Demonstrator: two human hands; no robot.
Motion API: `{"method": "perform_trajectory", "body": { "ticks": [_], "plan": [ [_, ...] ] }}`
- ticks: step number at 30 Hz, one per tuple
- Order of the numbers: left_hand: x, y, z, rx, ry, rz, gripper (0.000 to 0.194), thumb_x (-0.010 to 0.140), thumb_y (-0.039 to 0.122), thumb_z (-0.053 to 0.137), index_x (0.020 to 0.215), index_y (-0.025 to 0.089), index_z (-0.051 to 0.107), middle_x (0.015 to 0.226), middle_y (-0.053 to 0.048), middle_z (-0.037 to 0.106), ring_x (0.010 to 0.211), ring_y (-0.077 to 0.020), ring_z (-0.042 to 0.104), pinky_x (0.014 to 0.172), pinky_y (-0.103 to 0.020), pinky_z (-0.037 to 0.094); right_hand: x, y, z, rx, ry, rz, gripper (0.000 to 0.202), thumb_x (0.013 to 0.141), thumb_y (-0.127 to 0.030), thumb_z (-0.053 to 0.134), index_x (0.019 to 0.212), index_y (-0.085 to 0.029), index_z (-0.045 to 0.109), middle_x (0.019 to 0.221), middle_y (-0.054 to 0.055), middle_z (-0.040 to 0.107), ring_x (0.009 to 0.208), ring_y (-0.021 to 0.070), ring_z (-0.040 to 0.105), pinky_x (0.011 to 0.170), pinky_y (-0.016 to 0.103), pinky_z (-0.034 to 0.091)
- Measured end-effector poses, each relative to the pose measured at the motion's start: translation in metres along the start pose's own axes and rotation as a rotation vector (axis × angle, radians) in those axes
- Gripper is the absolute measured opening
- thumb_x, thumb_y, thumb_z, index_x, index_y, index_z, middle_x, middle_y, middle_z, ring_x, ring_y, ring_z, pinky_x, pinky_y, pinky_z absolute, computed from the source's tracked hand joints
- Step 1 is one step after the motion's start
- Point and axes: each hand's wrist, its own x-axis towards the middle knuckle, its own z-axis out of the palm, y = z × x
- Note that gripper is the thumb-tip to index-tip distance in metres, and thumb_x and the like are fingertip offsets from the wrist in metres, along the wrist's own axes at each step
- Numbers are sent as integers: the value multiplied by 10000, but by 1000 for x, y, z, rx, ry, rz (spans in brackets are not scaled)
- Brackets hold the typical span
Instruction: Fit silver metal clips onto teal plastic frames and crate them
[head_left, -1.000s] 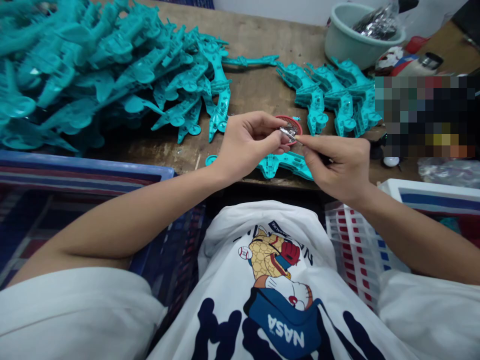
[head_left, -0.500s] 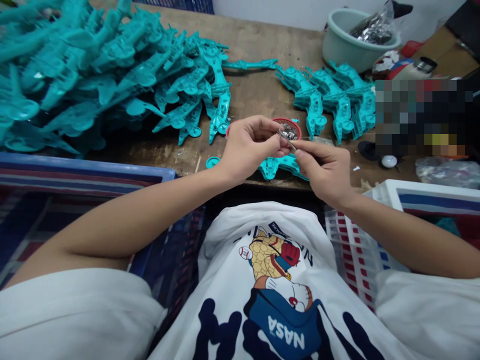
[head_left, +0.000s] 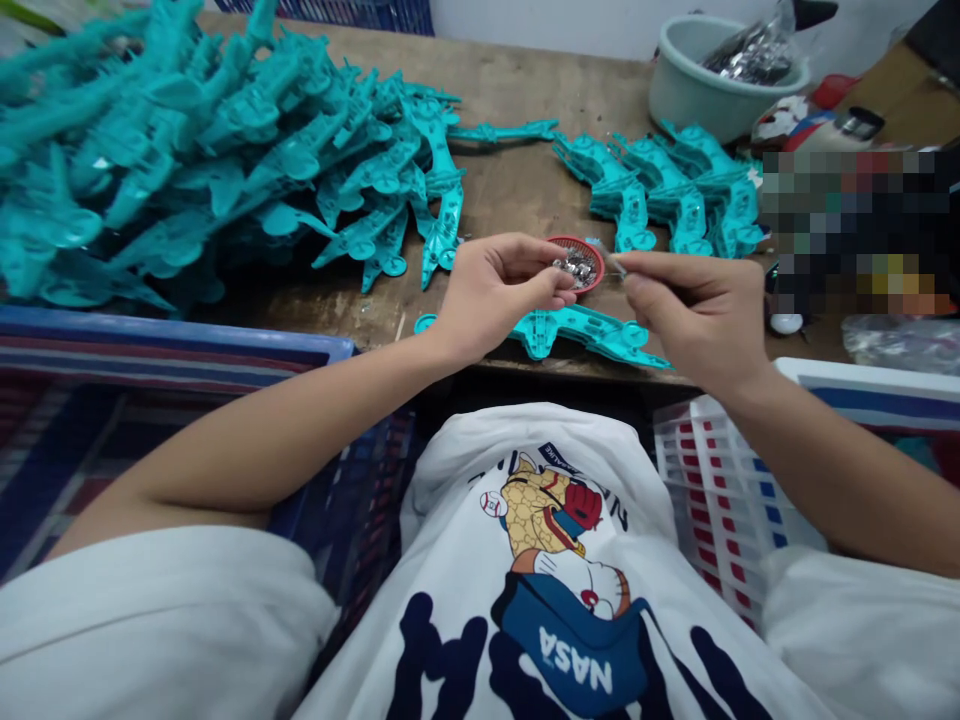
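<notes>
Right hand (head_left: 703, 312) pinches one thin rod (head_left: 616, 266); left hand (head_left: 496, 292) curled, cannot tell grip; one red basket (head_left: 601, 268), its three o'clock.

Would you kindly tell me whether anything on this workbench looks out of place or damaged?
No damage shows. The heap of turquoise plastic parts on the left looks untidy, its pieces jumbled, unlike the neatly nested turquoise stacks on the right.

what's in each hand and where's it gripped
The right hand pinches a thin, greyish, rod-like piece, apparently metal, by one end. Whether the left hand holds anything cannot be told.
</notes>
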Motion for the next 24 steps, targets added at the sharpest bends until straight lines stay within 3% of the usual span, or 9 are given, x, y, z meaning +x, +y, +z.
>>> {"method": "perform_trajectory", "body": {
  "ticks": [4,8,10,14,19,24],
  "plan": [
    [2,3,-6,77,-27,110,355,995,410,1142,1131,206,887,1093,-83,961,1074,-317,997,1020,-430,875,-1,-11,-5,-203,-8,-118,301,1182,-592,912,1214,-308,1006,818,40,792,734,247,743,691,396,614],
    [5,-4,-11,120,-36,133,418,1012,449,1153,1211,219,867,1082,-77,963,1044,-300,996,1010,-427,872,1,-5,3,-159,12,-189,399,1236,-695,825,1398,-336,894,792,-16,719,614,192,582,609,363,489],
    [6,-6,-13,123,-52,117,436,1023,462,1155,1233,220,859,1091,-79,964,1044,-303,999,992,-423,873,4,-1,5,-118,12,-271,410,1293,-724,720,1376,-346,855,794,-20,690,606,186,544,638,373,493],
    [5,-8,-14,124,-166,32,439,1032,489,1161,1219,219,870,1102,-68,959,1043,-336,1008,909,-416,877,11,2,1,-268,-46,-408,508,1365,-654,544,1260,-320,912,964,85,825,846,248,760,854,443,645],
    [0,-12,-13,169,-214,-3,424,1038,506,1158,1187,234,869,1014,-29,936,1072,-361,1010,832,-400,872,16,7,-6,-324,-222,-333,329,1290,-592,749,1288,-347,969,1187,102,881,1067,296,846,916,450,721],
    [-1,-11,-12,193,-287,-19,338,1090,472,1101,1183,223,892,1070,-61,952,1108,-371,1007,898,-458,893,18,16,-9,-287,-325,-312,301,1280,-579,782,1244,-349,973,1258,101,885,1169,327,860,1020,492,727]
  ]
}}
